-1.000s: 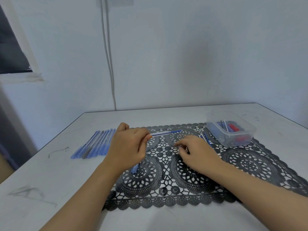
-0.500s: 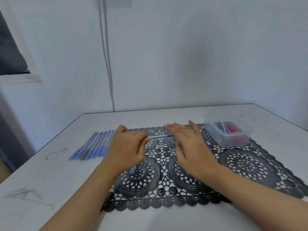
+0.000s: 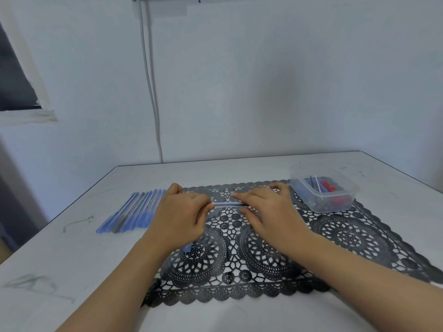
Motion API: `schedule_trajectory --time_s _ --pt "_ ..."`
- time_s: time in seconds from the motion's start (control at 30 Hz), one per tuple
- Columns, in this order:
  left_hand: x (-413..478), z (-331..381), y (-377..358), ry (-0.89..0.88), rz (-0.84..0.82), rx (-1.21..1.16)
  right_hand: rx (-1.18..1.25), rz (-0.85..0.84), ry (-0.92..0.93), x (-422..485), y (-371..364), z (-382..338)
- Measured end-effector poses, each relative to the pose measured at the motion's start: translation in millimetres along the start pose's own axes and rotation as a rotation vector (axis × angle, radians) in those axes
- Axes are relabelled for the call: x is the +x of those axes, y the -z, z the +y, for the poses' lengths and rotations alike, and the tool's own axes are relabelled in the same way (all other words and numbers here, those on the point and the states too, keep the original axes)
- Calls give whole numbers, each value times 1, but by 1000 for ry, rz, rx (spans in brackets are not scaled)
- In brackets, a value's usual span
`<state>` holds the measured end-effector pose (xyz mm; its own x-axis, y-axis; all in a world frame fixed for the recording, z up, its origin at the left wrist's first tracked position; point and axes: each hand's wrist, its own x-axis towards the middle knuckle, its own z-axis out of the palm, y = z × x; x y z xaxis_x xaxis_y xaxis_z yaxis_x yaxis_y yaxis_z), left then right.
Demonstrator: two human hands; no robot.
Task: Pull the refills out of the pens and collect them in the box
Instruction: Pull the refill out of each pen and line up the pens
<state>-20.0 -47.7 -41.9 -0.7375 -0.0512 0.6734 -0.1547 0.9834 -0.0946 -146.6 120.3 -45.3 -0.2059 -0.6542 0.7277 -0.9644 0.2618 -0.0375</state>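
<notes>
left hand [image 3: 178,212]: it is curling round the pen [image 3: 225,203], thumb and forefinger pinching the left part.
right hand [image 3: 266,209]: thumb and forefinger are closing on the pen's right end. Motion blur is hiding the exact contact, but it looks like a pinch.
pen axis: the pen is lying about level, running left to right between the two grips, just above the mat [image 3: 263,259].
refill [image 3: 236,205]: it is showing as a dark blue line inside the clear barrel, nearer the right grip. I cannot tell whether any of it is out yet.
box [image 3: 296,178]: it is sitting to the right of the right grip and a little beyond it, near but not touching. The right hand is the nearer one. Some thin sticks and blue and red pieces are lying in it.
row [image 3: 134,212]: more pens are lying side by side on the table [image 3: 72,259], just left of the left grip.
blue bit [image 3: 188,248]: something small is poking out under the left hand. I cannot tell what it is.
coming move: I judge the pull is wanting to go straight along the axis, rightward, with the left hand anchoring the barrel, so the refill comes out heading for the box.
</notes>
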Motion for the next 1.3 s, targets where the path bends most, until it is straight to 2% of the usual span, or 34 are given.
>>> schedule_trajectory --time_s 0.1,0.27,0.37,0.73,0.83,1.0,1.17,1.3 --pt "0 1 1 -18 0 -10 1 -36 -2 3 4 4" --pt "0 2 0 -21 -8 -29 14 -251 -39 13 16 6" --pt "-1 1 -1 -5 1 -41 -3 -311 -45 17 21 10" --pt "-2 -2 0 52 29 -50 -226 -201 5 19 19 47" --pt "-1 -2 -1 51 37 -54 -254 -223 -4 17 17 57" --pt "-2 -3 -1 55 43 -52 -114 -361 -91 17 19 67" --pt "-2 -4 0 59 48 -63 22 -588 -76 13 17 69" --pt "-1 -2 2 64 55 -84 17 -624 -52 12 13 74"
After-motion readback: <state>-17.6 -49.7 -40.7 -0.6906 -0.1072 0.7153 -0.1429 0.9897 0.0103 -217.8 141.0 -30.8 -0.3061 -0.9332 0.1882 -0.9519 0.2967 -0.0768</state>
